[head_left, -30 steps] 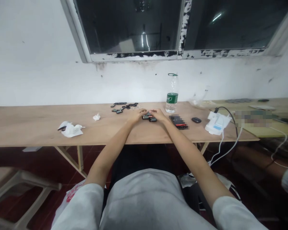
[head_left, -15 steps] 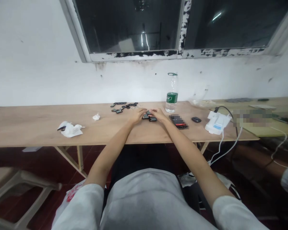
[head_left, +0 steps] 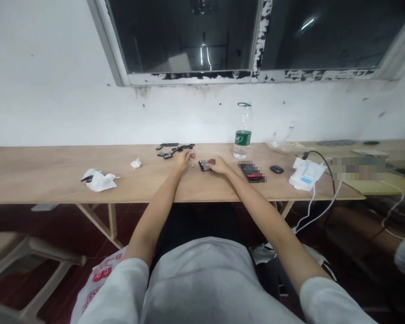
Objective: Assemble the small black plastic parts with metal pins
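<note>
My right hand (head_left: 218, 165) is closed at the near middle of the table, its fingertips pinching a small flat black-and-grey rectangular piece (head_left: 204, 166). Parts of that piece are hidden by the fingers. To its left, my left hand (head_left: 185, 159) is raised a little, thumb and fingers drawn together; what they hold, if anything, is too small to make out. Just beyond my left hand lie several similar black-and-grey pieces (head_left: 168, 156) in a loose group. A few tiny pale bits (head_left: 197, 149) are scattered beside them.
On the wooden table (head_left: 148, 189) stand a water bottle (head_left: 243, 138), a phone (head_left: 251, 172), a small black case (head_left: 276, 169) and a white power strip (head_left: 305, 173) with cables. Crumpled tissues (head_left: 99, 181) lie left. Another person's arm (head_left: 367, 222) shows at right.
My hands, close together over the pieces before, are now further apart. The left has shifted left, away from the pieces; the right has its fingertips on a piece.
</note>
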A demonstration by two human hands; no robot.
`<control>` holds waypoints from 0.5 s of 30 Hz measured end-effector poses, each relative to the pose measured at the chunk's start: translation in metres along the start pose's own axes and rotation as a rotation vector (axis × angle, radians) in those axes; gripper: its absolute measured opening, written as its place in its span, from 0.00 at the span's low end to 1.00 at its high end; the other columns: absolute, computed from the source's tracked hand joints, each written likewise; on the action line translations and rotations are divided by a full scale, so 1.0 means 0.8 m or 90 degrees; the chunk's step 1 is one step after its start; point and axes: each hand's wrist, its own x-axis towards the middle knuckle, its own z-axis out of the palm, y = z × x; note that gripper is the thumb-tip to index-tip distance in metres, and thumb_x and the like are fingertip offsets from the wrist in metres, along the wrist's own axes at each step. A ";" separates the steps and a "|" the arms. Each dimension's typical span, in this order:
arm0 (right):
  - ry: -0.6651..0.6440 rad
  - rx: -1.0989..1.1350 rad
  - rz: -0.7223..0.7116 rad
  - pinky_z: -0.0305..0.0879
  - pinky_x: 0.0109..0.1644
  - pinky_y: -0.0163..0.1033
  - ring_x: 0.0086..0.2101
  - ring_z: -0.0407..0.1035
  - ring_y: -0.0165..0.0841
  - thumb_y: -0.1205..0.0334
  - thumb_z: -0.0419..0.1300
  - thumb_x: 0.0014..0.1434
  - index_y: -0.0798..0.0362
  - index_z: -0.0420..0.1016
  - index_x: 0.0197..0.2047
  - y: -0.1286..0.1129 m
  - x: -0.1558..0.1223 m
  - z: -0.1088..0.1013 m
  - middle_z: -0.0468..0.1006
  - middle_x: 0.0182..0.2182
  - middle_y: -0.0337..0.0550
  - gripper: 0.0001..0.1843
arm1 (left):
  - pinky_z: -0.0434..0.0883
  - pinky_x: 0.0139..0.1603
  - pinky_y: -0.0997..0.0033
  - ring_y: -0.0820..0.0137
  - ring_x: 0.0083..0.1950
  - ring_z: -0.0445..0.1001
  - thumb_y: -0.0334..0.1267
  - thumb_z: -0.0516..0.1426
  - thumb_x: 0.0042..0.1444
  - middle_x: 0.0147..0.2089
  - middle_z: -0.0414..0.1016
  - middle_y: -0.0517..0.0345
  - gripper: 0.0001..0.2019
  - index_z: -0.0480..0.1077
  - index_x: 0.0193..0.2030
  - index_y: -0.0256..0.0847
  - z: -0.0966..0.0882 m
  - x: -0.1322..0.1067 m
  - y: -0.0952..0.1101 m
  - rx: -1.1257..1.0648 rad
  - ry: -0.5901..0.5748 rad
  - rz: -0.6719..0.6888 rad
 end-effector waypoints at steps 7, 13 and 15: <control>-0.053 -0.109 -0.046 0.77 0.52 0.43 0.39 0.82 0.41 0.67 0.66 0.60 0.55 0.90 0.37 0.000 -0.002 0.004 0.91 0.39 0.49 0.08 | 0.76 0.42 0.64 0.64 0.33 0.79 0.46 0.57 0.74 0.31 0.80 0.53 0.15 0.69 0.35 0.43 -0.009 0.009 -0.029 0.053 0.001 -0.100; 0.014 -0.165 -0.025 0.77 0.54 0.44 0.42 0.83 0.43 0.67 0.67 0.62 0.54 0.88 0.35 -0.001 0.003 -0.004 0.90 0.38 0.49 0.07 | 0.78 0.49 0.59 0.60 0.39 0.78 0.35 0.65 0.60 0.32 0.77 0.54 0.11 0.68 0.30 0.43 -0.018 0.008 -0.043 0.112 -0.009 -0.100; 0.088 -0.198 0.020 0.77 0.55 0.44 0.43 0.83 0.44 0.69 0.65 0.62 0.55 0.88 0.35 0.000 0.005 -0.011 0.90 0.40 0.52 0.08 | 0.78 0.49 0.59 0.60 0.40 0.79 0.33 0.69 0.54 0.35 0.79 0.54 0.11 0.70 0.32 0.42 -0.021 0.007 -0.046 0.098 -0.025 -0.115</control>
